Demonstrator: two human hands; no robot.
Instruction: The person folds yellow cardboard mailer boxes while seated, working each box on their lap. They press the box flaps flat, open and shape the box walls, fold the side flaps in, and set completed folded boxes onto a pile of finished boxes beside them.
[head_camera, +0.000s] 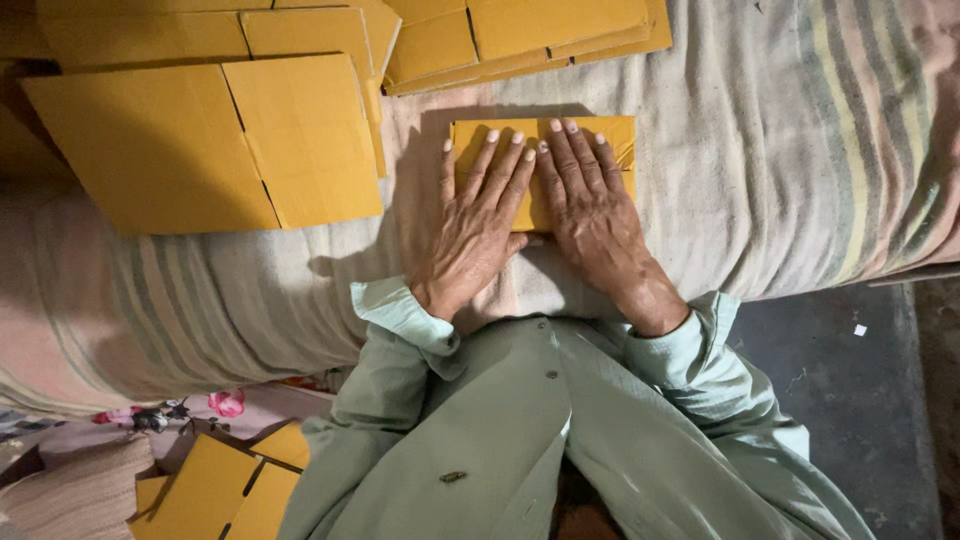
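Both palms flat, fingers spread: left hand (468, 225), right hand (592, 205) pressing folded cardboard blank (543, 135) into striped cloth (780, 150). Looks like creasing step; next, keep pressure even along fold.

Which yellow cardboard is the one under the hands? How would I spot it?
Look at the striped cloth covering the surface. Near its middle lies a small folded cardboard piece, pressed flat by the left hand and right hand. The bigger flat cardboard sheets lie untouched, top left.
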